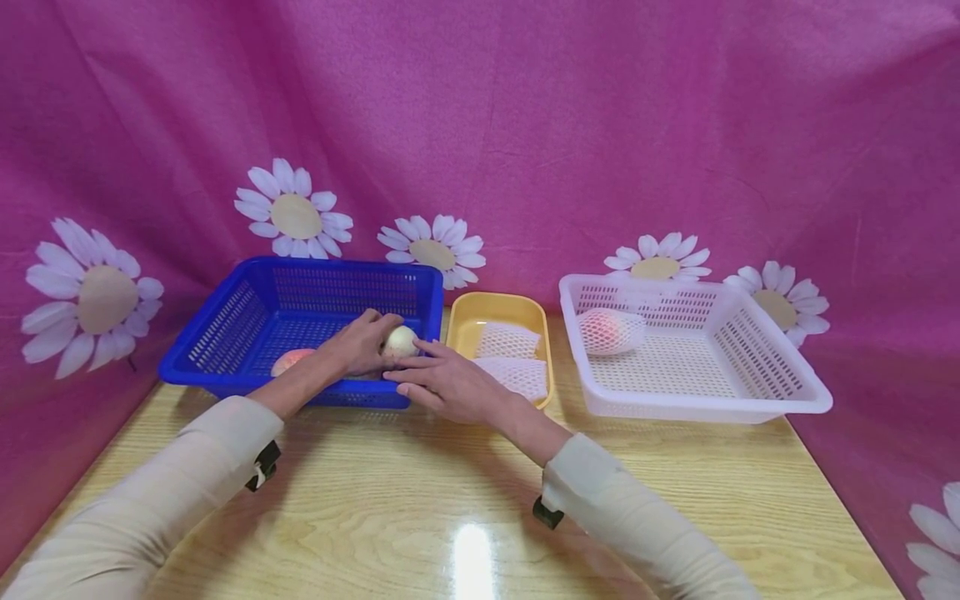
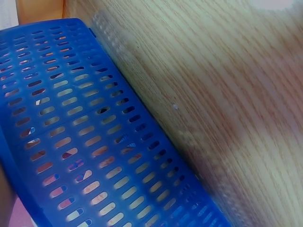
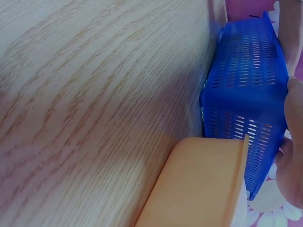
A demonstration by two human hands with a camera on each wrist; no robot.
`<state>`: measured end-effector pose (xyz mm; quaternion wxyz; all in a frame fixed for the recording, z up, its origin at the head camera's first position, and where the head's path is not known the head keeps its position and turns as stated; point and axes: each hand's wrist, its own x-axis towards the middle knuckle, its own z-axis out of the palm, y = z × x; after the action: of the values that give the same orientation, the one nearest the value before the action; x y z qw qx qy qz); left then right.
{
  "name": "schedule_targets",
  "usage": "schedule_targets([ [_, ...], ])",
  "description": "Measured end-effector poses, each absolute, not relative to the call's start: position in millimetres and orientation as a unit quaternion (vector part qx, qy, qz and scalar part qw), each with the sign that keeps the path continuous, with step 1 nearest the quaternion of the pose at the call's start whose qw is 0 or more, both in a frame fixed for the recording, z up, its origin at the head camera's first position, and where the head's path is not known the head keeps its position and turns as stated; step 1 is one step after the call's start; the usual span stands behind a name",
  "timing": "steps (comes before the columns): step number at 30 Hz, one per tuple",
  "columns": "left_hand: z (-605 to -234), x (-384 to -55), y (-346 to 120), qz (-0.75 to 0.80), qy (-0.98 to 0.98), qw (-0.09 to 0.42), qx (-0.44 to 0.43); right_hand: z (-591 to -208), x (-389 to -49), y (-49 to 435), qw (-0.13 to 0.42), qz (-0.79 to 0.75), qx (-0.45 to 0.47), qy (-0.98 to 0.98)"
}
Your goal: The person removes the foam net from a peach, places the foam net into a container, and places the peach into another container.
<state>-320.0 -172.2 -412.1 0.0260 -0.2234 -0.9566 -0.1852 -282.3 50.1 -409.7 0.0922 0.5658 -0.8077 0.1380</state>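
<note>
Pale fruit (image 1: 401,342), at the right end of the blue basket (image 1: 348,266). Left hand (image 1: 362,343) curled round the fruit; right hand (image 1: 459,385) unclenched, fingers extended beside it, contact uncertain. Probably light and firm but easily bruised, its skin perhaps slightly slippery, the fruit is best held broadly round its middle, with little pressure.

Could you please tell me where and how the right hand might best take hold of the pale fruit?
Probably by the exposed right side of the pale fruit, coming from the right and slightly above. The left hand covers its left side, and its rounded shape suggests a curved grasp around the widest part. The right hand lies on that free side.
</note>
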Motion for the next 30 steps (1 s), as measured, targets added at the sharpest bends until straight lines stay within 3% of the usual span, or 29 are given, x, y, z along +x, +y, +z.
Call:
schedule_targets([
  [15,-403.7,-314.7,-173.7,-0.196,-0.96,0.008,-0.198,-410.2,-282.2,50.5,0.089,0.14,0.559,-0.812],
  [30,-392.9,-307.2,-177.5,-0.205,-0.952,0.032,-0.223,-408.5,-282.4,51.0,0.095,0.134,0.561,-0.811],
])
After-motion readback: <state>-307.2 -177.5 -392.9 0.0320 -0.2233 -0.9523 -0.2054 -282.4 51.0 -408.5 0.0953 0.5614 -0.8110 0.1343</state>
